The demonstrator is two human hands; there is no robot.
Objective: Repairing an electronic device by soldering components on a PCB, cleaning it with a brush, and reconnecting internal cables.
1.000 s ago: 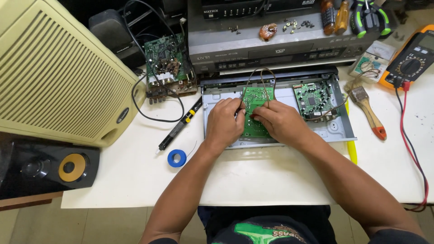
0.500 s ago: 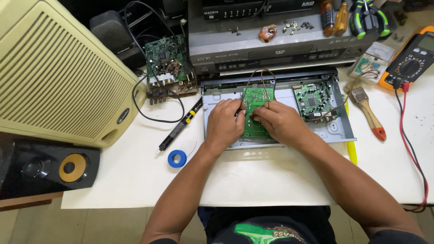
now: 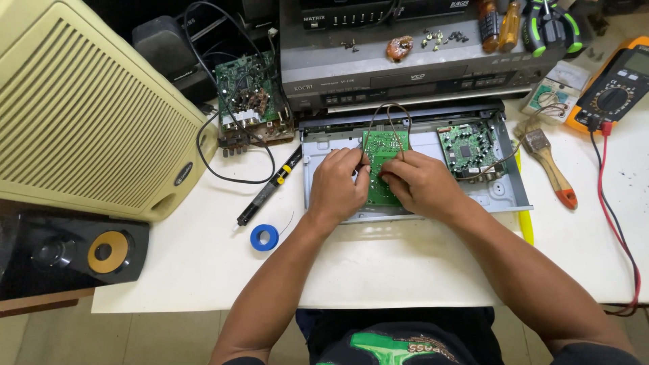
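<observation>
Counting it up, you've got three green circuit boards out: one small green board [image 3: 383, 169] under your hands in the open metal chassis [image 3: 503, 196], a second board [image 3: 466, 147] mounted at the chassis's right, a third loose board [image 3: 245, 94] by the cream speaker [image 3: 81, 115]. One soldering iron [image 3: 267, 192], one blue tape roll [image 3: 264, 237], one brush [image 3: 549, 165]. Your left hand [image 3: 336, 189] and right hand [image 3: 418, 184] both curl knuckles-up, fingertips pinching the small board's middle from either side, forearms angling in from below
</observation>
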